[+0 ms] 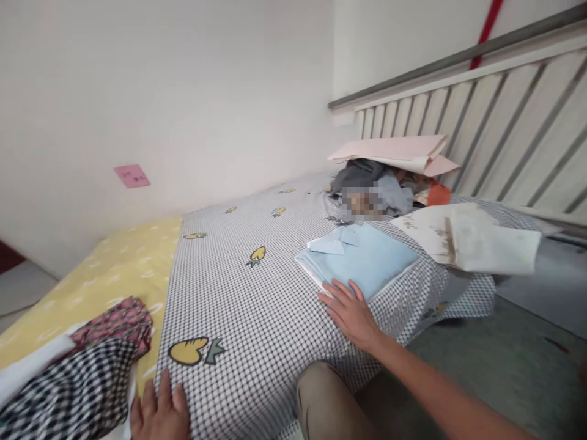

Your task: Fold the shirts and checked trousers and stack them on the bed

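From where I stand, the lower left of the frame holds a heap of clothes on the yellow sheet (132, 256): a pink patterned cloth (131, 324) beside a black-and-white checked garment (76, 385). Just right of it, at the bottom edge, the left hand (160, 412) lies palm down with fingers spread, gripping nothing that I can see. The small-checked sheet (238, 311) fills the middle, and right of centre on it lies the folded light blue garment (376, 260), its collar towards the upper left. The right hand (348, 311) rests on its near edge, fingers loosely fanned and not pinching (what the thumb side presses, I cannot tell). I'd keep that palm flat and light, smoothing outward from the fold, since a hard push would probably rumple both layers and sheet. The loose front edge looks worth squaring gently. Further right, the creased pale sheet (481, 238) lies close by, so I'd avoid catching it.
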